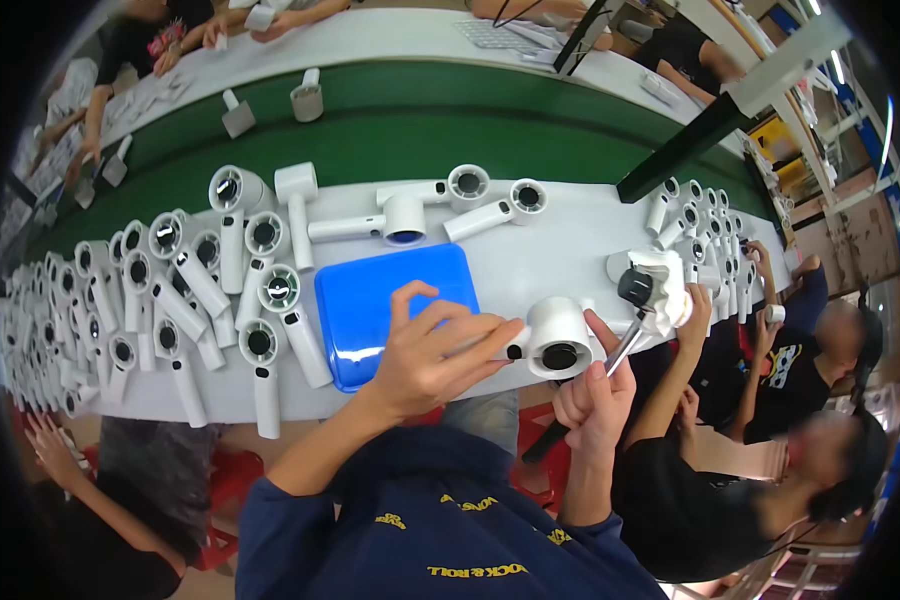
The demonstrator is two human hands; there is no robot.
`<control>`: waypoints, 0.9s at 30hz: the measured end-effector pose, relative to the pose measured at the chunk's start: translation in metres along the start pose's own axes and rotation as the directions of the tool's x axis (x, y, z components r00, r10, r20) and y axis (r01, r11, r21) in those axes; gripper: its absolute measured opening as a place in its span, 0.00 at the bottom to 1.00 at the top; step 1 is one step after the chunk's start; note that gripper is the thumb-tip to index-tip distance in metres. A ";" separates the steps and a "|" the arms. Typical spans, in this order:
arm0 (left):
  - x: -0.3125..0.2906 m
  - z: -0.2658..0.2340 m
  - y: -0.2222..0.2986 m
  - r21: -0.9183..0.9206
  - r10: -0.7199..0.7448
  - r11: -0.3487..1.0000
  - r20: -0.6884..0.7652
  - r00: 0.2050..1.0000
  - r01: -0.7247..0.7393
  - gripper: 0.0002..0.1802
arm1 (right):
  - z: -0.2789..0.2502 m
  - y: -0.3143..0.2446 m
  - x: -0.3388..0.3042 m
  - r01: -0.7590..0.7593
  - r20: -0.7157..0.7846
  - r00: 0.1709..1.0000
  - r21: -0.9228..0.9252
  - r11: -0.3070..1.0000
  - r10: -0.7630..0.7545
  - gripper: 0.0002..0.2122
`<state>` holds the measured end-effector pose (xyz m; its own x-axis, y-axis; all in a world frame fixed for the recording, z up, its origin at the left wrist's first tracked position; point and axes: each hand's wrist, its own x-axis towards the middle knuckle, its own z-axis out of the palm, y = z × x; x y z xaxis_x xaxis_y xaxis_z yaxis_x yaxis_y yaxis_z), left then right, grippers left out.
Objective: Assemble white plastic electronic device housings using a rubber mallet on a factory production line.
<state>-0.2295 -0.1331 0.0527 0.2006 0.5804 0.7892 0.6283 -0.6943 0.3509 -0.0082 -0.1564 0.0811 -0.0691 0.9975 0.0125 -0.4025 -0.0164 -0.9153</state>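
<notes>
A white hair dryer (558,335) with a round, dark-centred head lies just above the table in front of me. My left hand (432,350) is closed around its handle, index finger raised and bent. Beside the head, my right hand (598,395) grips a screwdriver (625,345). Its metal shaft slants up to the right past the hair dryer, and a dark handle shows below the fist. My right thumb and index finger are close to the head; whether they touch it I cannot tell. Left of the dryer, partly behind my left hand, is a blue tray (395,275).
Many white hair dryers (260,340) crowd the table's left side, and several lie beyond the tray. A co-worker's hand (697,315) is close on the right, by a black knob (635,287) with white parts. A dark post (685,145) rises near the green belt (400,120).
</notes>
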 end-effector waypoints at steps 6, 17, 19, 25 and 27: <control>0.003 0.009 0.023 -0.141 -0.111 0.986 -0.118 0.987 0.094 0.30 | 0.005 -0.026 -0.015 0.118 0.164 0.979 0.033 0.992 -0.122 0.18; -0.002 0.031 0.035 -0.558 -0.350 0.787 -0.053 0.935 0.263 0.29 | 0.018 -0.038 -0.013 0.064 0.273 0.960 0.032 0.997 -0.070 0.18; -0.010 0.019 0.033 -0.525 -0.394 0.774 0.037 0.918 0.353 0.28 | 0.025 -0.035 -0.010 0.038 0.202 0.979 -0.074 0.997 -0.022 0.18; -0.046 0.034 0.024 -0.620 -0.339 0.718 0.084 0.937 0.316 0.26 | -0.004 0.001 -0.006 -0.094 0.067 0.994 0.047 0.994 0.090 0.18; -0.063 0.019 0.026 -0.562 -0.383 0.711 0.195 0.903 0.423 0.28 | -0.013 0.014 -0.002 -0.168 0.038 0.985 -0.009 0.986 0.168 0.18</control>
<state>-0.2116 -0.1793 0.0024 0.0867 0.8729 0.4802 0.1088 -0.4874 0.8664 -0.0017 -0.1578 0.0631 -0.1700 0.9773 -0.1264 -0.3774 -0.1831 -0.9078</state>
